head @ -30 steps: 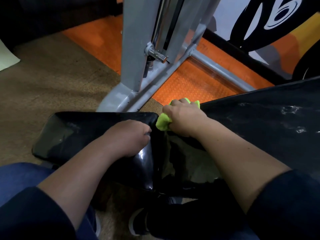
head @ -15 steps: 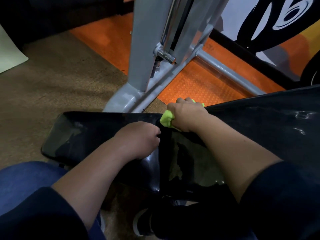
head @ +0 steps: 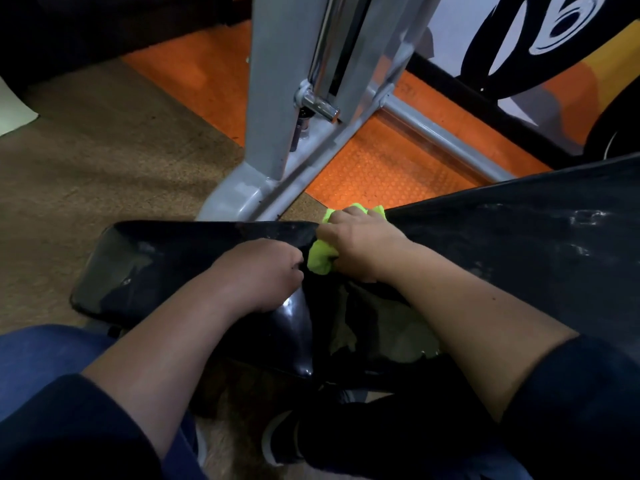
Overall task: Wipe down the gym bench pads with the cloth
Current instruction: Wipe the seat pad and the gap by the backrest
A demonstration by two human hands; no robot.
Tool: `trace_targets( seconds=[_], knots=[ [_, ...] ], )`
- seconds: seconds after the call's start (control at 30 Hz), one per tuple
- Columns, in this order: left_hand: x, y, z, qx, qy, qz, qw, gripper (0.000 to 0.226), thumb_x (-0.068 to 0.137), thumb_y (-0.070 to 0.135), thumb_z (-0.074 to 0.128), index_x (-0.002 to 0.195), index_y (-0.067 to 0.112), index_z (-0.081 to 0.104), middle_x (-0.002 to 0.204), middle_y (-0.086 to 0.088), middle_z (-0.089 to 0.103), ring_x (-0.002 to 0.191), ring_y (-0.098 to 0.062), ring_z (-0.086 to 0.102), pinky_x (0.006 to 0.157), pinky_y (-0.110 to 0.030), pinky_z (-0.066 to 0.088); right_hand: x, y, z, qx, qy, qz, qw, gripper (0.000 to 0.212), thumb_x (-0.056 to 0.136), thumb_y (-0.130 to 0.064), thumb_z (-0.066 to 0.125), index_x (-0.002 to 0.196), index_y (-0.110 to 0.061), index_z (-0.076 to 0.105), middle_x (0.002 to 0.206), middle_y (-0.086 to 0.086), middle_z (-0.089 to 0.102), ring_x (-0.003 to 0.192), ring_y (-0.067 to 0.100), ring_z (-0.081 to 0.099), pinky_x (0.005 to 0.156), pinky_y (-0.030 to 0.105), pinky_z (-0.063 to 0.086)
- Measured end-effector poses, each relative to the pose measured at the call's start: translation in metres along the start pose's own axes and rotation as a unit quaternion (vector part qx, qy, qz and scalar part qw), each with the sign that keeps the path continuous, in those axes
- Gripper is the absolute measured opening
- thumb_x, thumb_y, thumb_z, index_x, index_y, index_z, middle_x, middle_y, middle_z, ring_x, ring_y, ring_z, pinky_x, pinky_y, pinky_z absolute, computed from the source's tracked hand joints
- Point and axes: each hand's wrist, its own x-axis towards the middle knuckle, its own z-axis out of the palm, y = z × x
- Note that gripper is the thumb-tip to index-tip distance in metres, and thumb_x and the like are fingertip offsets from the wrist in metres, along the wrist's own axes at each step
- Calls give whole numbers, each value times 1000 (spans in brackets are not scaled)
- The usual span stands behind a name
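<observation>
We see the right hand (head: pixel 360 245) gripping the bunched green cloth (head: pixel 320 259), fingers curled over it, pressing it at the far end of the gap between the seat pad (head: pixel 166 268) and the back pad (head: pixel 519 244). The left hand (head: pixel 258 273) rests on the seat pad with fingers curled over its inner edge, just beside the cloth. Beyond the pads, a grey metal frame (head: pixel 273 109) stands on the orange floor mat (head: pixel 388 171)
</observation>
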Motion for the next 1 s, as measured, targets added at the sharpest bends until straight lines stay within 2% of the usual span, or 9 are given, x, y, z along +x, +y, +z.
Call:
trace_targets(
  seconds=[0.13, 0.23, 0.3, 0.4, 0.47, 0.6, 0.77, 0.87, 1.0],
  knots=[
    [1, -1, 0, 10, -4, 5, 1000, 19, 87, 38, 50, 76, 24, 59, 79, 5, 62, 76, -16, 60, 73, -41, 55, -6, -13, 0, -6, 16, 19, 1000, 50, 89, -27, 56, 138, -27, 43, 137, 9, 45, 132, 33, 36, 113, 55, 25],
    [2, -3, 1, 16, 0, 11, 1000, 19, 87, 37, 50, 80, 23, 60, 80, 3, 63, 77, -17, 61, 74, -41, 55, -19, -16, 9, -18, 3, -24, 1000, 47, 89, -30, 56, 135, -28, 45, 133, 5, 46, 131, 29, 37, 114, 51, 23],
    [2, -3, 1, 11, 3, 9, 1000, 19, 87, 36, 50, 80, 22, 60, 79, 3, 63, 76, -17, 61, 74, -42, 55, -25, -10, 7, 2, 12, -12, 1000, 43, 88, -30, 58, 131, -28, 48, 131, 5, 47, 130, 28, 37, 113, 49, 24],
    [1, -3, 0, 8, 8, 3, 1000, 19, 88, 35, 51, 81, 21, 62, 80, 3, 64, 78, -17, 61, 75, -41, 55, -29, -17, 5, 11, 29, 4, 999, 46, 87, -27, 58, 131, -28, 47, 132, 6, 47, 131, 30, 36, 117, 53, 20],
    [1, -2, 0, 14, 12, 4, 1000, 20, 88, 36, 53, 78, 19, 59, 78, 2, 62, 78, -18, 60, 74, -40, 54, -37, -23, 12, -10, 17, -23, 1000, 47, 87, -28, 58, 132, -28, 45, 131, 5, 46, 132, 29, 35, 118, 53, 18],
    [0, -4, 1, 10, 12, 7, 1000, 25, 90, 34, 53, 73, 16, 54, 73, 1, 58, 74, -17, 58, 67, -36, 49, -54, -17, 11, 15, 17, -34, 999, 49, 86, -32, 61, 132, -33, 46, 127, 0, 47, 132, 25, 35, 118, 48, 18],
    [-4, -4, 0, 6, 14, 11, 1000, 24, 91, 33, 54, 74, 17, 56, 73, 1, 59, 74, -15, 59, 64, -34, 45, -63, -34, 17, -38, -6, -68, 997, 52, 87, -34, 60, 136, -30, 42, 134, 3, 44, 133, 27, 33, 119, 53, 15],
    [-3, -9, 1, 4, 12, 3, 1000, 22, 89, 36, 54, 75, 20, 58, 75, 4, 61, 76, -15, 60, 65, -33, 47, -74, -28, 16, -10, 7, -71, 997, 48, 85, -32, 61, 131, -33, 46, 127, 0, 46, 130, 25, 36, 119, 50, 17],
    [-5, -11, 2, 4, 6, 4, 1000, 21, 91, 37, 53, 79, 23, 61, 82, 6, 63, 82, -16, 61, 69, -33, 47, -77, -43, 25, -35, 25, -75, 996, 47, 86, -31, 61, 131, -27, 47, 128, 5, 48, 129, 30, 38, 118, 56, 17]
  ],
)
